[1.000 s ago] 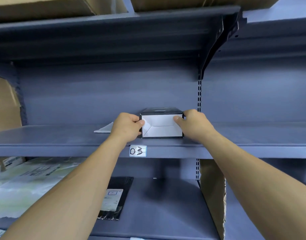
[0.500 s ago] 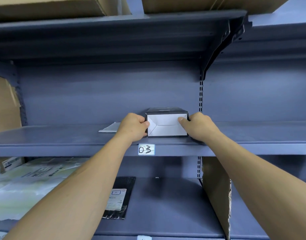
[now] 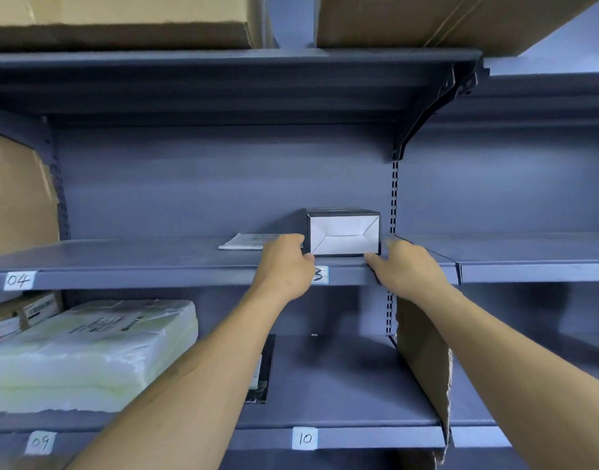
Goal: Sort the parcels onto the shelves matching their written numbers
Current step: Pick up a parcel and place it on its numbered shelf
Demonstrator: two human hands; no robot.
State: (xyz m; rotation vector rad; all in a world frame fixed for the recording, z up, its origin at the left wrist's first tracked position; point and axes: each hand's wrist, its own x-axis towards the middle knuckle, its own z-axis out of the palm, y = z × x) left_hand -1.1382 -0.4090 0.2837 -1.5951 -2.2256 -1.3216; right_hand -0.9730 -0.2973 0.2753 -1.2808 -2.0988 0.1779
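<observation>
Far left, past the upright: a cardboard carton (image 3: 16, 195) on the middle shelf (image 3: 139, 256), with a "04" label (image 3: 19, 280) on the shelf's front edge. On the lower shelf (image 3: 325, 385), small printed boxes (image 3: 20, 313) sit at the far left. Next to them lies a big pale plastic-wrapped bundle (image 3: 88, 354), with a "09" label (image 3: 40, 442) on the edge below. A black mailer bag (image 3: 263, 364) lies flat further right, mostly hidden behind the left forearm.

On the middle shelf a flat white envelope (image 3: 247, 241) lies just left of the box (image 3: 344, 234). Left hand (image 3: 286, 262): fingers curled at the box's left side, thumb tip at its lower left corner. Can't tell if it grips or only touches.

The box is dark with a white folded end flap facing the camera. It sits upright on the middle shelf near the front edge, between the two hands. Below it is a shelf label (image 3: 320, 274), half covered by the left hand, only a "3" readable. A "10" label (image 3: 305, 438) is on the lower shelf's edge.

Right hand (image 3: 406, 269): thumb tip at the box's lower right corner, fingers curled and blurred just beside its right side. Contact is unclear, so can't tell if it has hold. A cardboard divider (image 3: 423, 361) stands upright at the lower shelf's right end.

On the top shelf (image 3: 223, 62) are two large cartons, one left (image 3: 122, 18) and one right (image 3: 427, 18). A black bracket (image 3: 427, 106) is under its right end.
</observation>
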